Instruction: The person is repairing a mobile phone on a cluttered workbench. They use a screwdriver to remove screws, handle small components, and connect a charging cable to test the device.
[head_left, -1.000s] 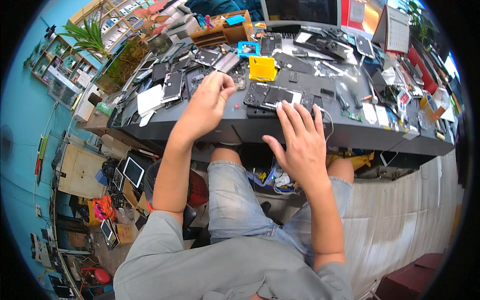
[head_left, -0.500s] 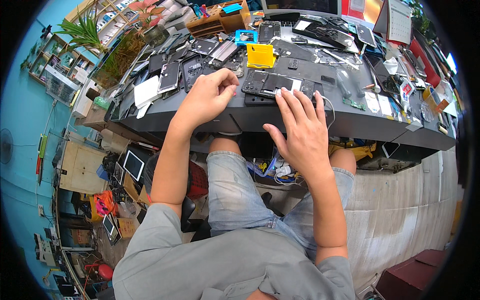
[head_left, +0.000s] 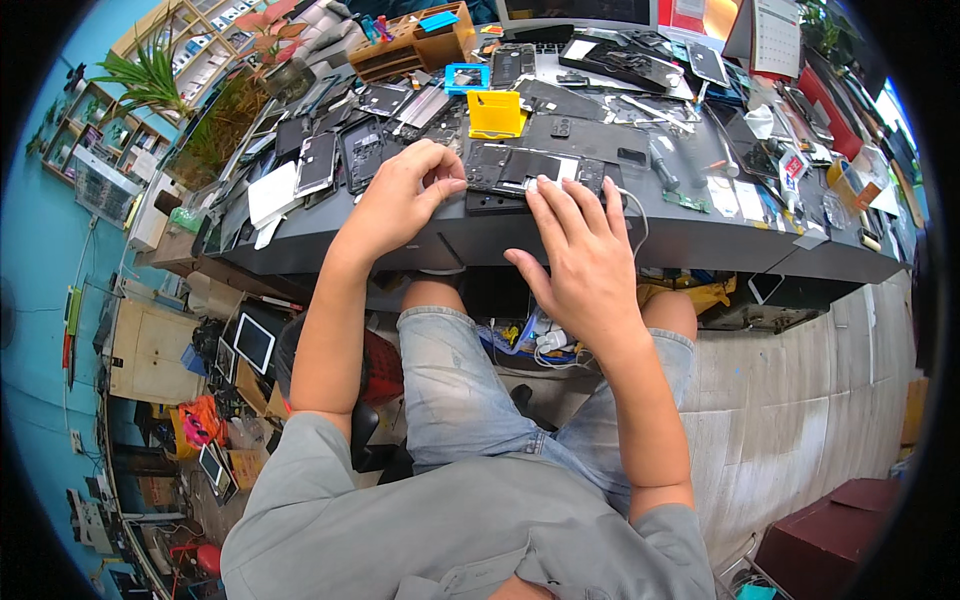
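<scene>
A dark phone [head_left: 492, 170] with its insides laid bare lies lengthwise on a black flat base [head_left: 490, 202] at the bench's front edge. My right hand [head_left: 585, 245] rests on the phone's right part, fingers stretched out and thumb held apart. My left hand [head_left: 402, 200] is at the phone's left end, thumb and forefinger pinched together. What the pinch holds, if anything, is too small to make out. A white cable [head_left: 640, 225] runs from the right end of the phone and base, partly hidden by my right hand.
Behind the phone stand a yellow stand [head_left: 497, 115] and a blue holder [head_left: 466, 79]. Opened phones and loose parts crowd the grey bench [head_left: 345, 232] on the left. A bottle-like clear tool [head_left: 662, 168] and a green circuit strip [head_left: 687, 203] lie right of the phone.
My left hand has come closer to the phone's left end, and its fingertips now meet there. My right hand keeps its place on the phone. The whole view has shifted slightly.
</scene>
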